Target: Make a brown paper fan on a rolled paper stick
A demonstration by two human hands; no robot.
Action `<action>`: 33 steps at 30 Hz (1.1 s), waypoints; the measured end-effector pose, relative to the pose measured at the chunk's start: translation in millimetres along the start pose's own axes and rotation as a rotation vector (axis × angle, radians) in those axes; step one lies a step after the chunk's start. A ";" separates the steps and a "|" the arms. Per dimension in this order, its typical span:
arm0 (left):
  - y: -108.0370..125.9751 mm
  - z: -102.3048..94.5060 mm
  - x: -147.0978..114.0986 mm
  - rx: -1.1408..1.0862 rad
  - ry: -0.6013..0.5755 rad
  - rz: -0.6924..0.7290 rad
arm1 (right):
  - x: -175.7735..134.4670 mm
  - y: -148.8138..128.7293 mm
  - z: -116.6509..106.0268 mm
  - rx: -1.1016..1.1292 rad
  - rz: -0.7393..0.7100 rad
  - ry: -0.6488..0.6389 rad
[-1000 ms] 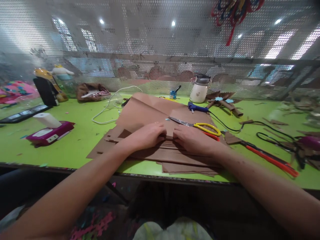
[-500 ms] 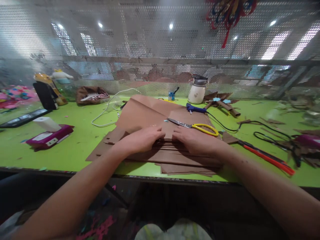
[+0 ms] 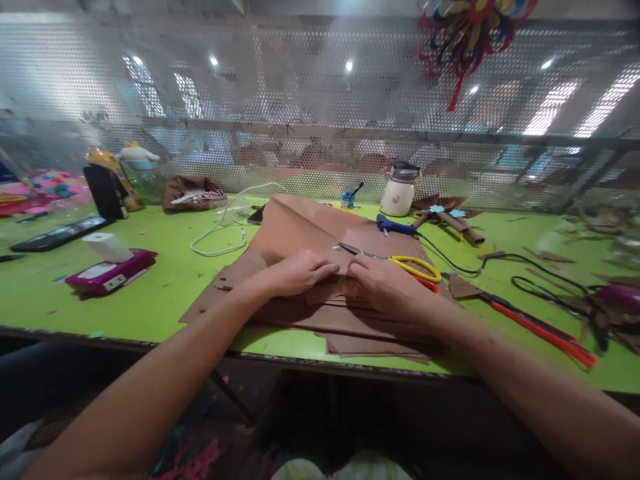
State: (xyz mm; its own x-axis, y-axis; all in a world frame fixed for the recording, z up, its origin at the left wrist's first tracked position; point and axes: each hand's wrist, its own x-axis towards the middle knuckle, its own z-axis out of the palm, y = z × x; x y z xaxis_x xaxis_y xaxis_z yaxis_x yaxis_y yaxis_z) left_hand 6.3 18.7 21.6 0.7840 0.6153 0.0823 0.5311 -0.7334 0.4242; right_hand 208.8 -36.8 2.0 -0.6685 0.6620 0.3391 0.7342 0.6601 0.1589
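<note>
One left hand [image 3: 303,272], one right hand [image 3: 384,281] on brown paper [image 3: 297,227], frame centre.
Fingers are curled; grip cannot be confirmed. Scissors [image 3: 399,260] lie right of centre.

Brown seen on paper [image 3: 300,223], centre; lime green on tabletop [image 3: 170,283], mid-left; yellow on scissors handle [image 3: 399,260], right of centre; grey dotted pattern shown on mesh [image 3: 300,87], top

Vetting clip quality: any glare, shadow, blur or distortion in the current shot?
Head view: bright spots glare across the mesh screen; head view: shadows darken brown paper below left hand and right hand; head view: far-right clutter looks soft, stretched.
</note>
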 end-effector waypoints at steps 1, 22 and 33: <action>0.1 -1.8 -0.6 -0.047 -0.018 -0.009 | 0.6 -0.4 0.1 0.005 -0.022 0.037; 8.3 1.6 -4.7 -0.221 -0.002 0.011 | 0.5 12.3 12.7 0.903 0.275 0.207; 9.2 11.9 -5.2 -0.254 0.124 0.029 | 5.7 12.8 5.6 1.293 0.584 0.241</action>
State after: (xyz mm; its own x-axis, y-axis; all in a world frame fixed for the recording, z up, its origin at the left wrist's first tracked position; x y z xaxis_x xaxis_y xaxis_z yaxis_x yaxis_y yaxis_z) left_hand 10.9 5.4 14.3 0.7445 0.6368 0.2007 0.3987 -0.6651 0.6315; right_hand 213.7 -22.6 0.7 -0.1832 0.9563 0.2277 0.1833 0.2608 -0.9478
